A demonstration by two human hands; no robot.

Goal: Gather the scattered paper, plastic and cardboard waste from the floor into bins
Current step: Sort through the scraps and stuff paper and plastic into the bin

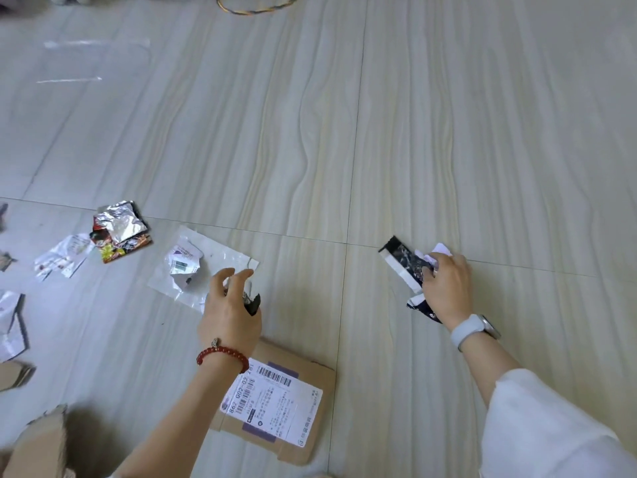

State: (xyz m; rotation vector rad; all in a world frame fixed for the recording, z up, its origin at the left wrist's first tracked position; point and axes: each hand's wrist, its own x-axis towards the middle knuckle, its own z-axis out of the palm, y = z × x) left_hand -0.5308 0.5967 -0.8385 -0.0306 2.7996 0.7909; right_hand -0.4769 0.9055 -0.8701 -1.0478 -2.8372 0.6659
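Both hands are down at the floor (448,132). The right hand (446,288) has its fingers curled over a black and white wrapper (405,265) plus some white paper. The left hand (230,310) grips a small dark scrap (253,302), other fingers half curled, right at the edge of a clear plastic bag (210,257) with a crumpled label (182,265) on it. Just under the left wrist lies flat cardboard (310,426) with a shipping label. Further left: a foil snack wrapper (119,229) and torn paper bits (63,257).
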